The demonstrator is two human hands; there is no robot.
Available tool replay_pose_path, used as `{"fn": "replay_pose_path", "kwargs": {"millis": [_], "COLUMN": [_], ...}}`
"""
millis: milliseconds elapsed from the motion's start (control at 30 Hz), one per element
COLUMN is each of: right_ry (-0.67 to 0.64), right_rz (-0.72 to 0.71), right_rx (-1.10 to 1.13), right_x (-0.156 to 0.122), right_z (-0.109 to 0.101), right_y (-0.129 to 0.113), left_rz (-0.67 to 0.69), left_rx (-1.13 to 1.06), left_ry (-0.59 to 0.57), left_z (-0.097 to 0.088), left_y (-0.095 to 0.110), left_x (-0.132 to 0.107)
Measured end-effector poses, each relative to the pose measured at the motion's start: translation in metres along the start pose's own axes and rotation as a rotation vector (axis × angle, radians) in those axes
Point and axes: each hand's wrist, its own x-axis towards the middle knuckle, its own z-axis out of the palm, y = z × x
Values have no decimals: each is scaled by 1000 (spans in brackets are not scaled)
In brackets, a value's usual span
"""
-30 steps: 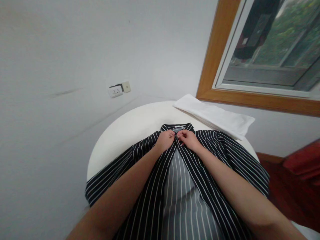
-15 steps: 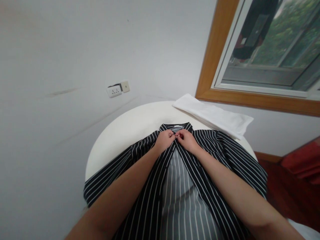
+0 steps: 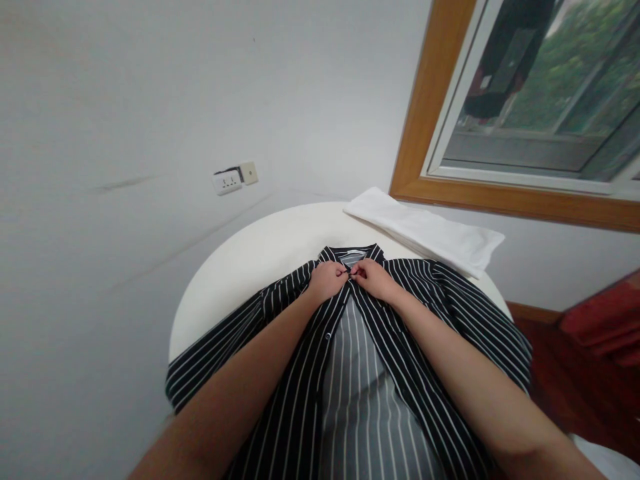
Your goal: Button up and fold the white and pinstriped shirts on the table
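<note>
Head view: a striped shirt (image 3: 440, 313) lies face up on a round white table (image 3: 260, 260), collar (image 3: 353, 252) at the far side and the body running back toward the person.
Left hand (image 3: 327, 280): fingers pinched together on the shirt's left front edge, just below the collar.
Right hand (image 3: 373, 279): fingers pinched together on the right front edge at the same spot, its fingertips touching those of the left hand.
Where the hands meet: the two edges are drawn together at the top of the opening. The fingers hide whether a button there is through its hole.
Shirt front below the hands: the edges spread apart in a long V and the grey inner side of the back shows between them. One button (image 3: 329, 336) on the left edge sits plainly unfastened.
Progress, as a judgement: fastening looks to be at its very start, with only the topmost closure in hand and the rest of the front open.
Sleeves: spread to both sides, the left one hanging over the table's rim.
Nearby: a folded white cloth (image 3: 430, 230) lies at the table's far right edge, apart from the shirt. A wall socket (image 3: 230, 180) and a wooden window frame (image 3: 425, 120) are behind it.
</note>
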Motion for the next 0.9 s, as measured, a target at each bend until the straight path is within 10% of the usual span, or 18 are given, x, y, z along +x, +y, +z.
{"fn": "replay_pose_path", "kwargs": {"millis": [367,900], "right_ry": [-93,-197], "right_rz": [-174,72], "right_rx": [-62,-112], "right_x": [-6,-5], "right_z": [-14,-22], "right_y": [1,-3], "left_rz": [58,24], "left_rx": [-122,-143], "left_ry": [-75,-17], "left_z": [-2,-4], "left_y": [-8,-3], "left_x": [4,-1]}}
